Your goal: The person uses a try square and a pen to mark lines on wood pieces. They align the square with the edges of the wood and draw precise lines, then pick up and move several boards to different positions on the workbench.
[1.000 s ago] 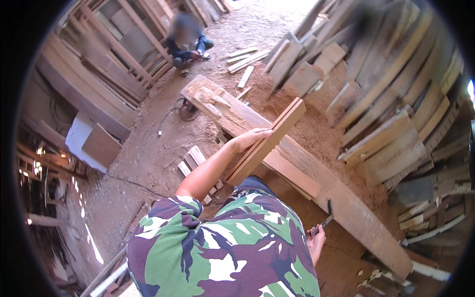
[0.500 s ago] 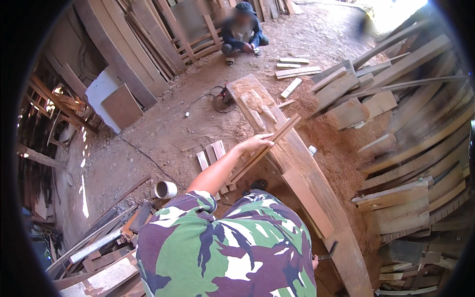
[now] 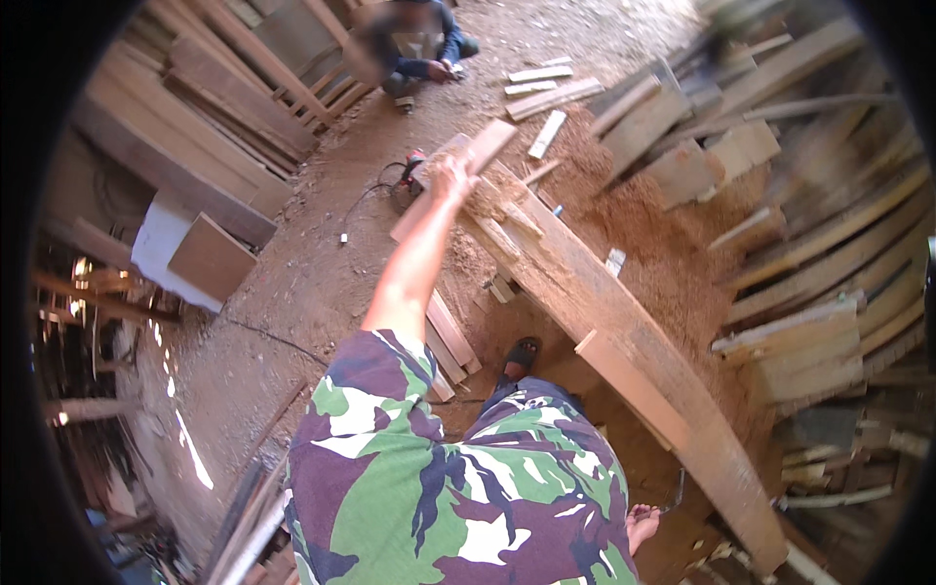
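My left hand [image 3: 450,182] is stretched forward over the far end of the workbench plank [image 3: 624,302]. Its fingers are closed round a reddish wooden board [image 3: 492,144], which slants across the bench and sticks out on both sides of the hand. Low at the right, beside my camouflage shirt, shows my right hand [image 3: 642,526], its fingers curled. From them extends a thin, dark, angled metal tool [image 3: 681,487], whose kind I cannot make out. Another flat board [image 3: 634,388] lies along the bench's near left edge.
A red power tool [image 3: 415,158] with a cord is by the bench's far end. Short boards [image 3: 448,336] lie left of my sandalled foot [image 3: 522,356]. Sawdust and stacked timber [image 3: 809,341] fill the right. Another person [image 3: 419,49] crouches ahead.
My left hand has moved forward with the wood, now over the bench's far end. The right hand and its tool have come away from the bench edge. My view has shifted.
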`<state>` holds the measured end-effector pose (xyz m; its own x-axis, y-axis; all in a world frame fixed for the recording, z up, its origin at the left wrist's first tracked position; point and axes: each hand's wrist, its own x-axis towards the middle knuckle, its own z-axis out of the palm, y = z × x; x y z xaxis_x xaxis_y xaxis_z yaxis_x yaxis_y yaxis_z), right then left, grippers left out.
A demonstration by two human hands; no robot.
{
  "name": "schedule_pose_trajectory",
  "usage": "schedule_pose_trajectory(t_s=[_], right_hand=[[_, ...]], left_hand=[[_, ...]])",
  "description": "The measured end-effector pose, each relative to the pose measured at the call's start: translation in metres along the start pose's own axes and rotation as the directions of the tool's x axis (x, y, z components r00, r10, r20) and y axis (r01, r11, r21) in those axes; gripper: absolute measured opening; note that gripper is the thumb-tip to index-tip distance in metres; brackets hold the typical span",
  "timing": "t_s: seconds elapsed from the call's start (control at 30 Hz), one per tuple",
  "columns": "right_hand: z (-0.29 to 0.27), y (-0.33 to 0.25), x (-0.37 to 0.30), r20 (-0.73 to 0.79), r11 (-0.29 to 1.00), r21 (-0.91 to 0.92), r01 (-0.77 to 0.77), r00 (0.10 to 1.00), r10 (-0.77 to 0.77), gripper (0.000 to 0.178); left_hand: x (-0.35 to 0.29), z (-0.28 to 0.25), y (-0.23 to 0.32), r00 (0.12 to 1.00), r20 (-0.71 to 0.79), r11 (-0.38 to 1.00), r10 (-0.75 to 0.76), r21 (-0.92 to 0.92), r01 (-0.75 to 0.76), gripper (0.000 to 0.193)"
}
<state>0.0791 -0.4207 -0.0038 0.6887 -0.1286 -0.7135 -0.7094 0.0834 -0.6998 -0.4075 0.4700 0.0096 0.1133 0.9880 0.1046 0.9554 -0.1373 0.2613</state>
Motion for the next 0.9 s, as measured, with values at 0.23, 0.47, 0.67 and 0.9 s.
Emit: schedule_pose_trajectory(t_s=[0.23, 0.47, 0.67, 0.9], right_hand=[[-0.050, -0.003, -0.104, -0.152, 0.991, 0.026, 0.129, 0.981, -0.123, 0.033], [-0.013, 0.025, -0.141, -0.195, 0.971, 0.069, 0.230, 0.957, -0.213, 0.017], [0.042, 0.014, -0.163, 0.015, 0.956, -0.067, 0.285, 0.958, -0.285, 0.021], [0.111, -0.013, -0.148, 0.270, 0.951, -0.023, 0.308, 0.918, -0.291, 0.019]], left_hand=[[0.022, 0.044, -0.031, 0.859, 0.462, 0.960, -0.222, 0.256, 0.111, 0.086], [0.034, 0.072, -0.054, 0.920, 0.289, 0.934, -0.265, 0.314, 0.170, 0.069], [-0.094, 0.082, 0.146, 0.806, -0.065, 0.798, 0.589, -0.114, -0.592, 0.045], [-0.343, 0.040, 0.368, 0.210, 0.267, 0.320, 0.941, -0.487, -0.813, 0.105]])
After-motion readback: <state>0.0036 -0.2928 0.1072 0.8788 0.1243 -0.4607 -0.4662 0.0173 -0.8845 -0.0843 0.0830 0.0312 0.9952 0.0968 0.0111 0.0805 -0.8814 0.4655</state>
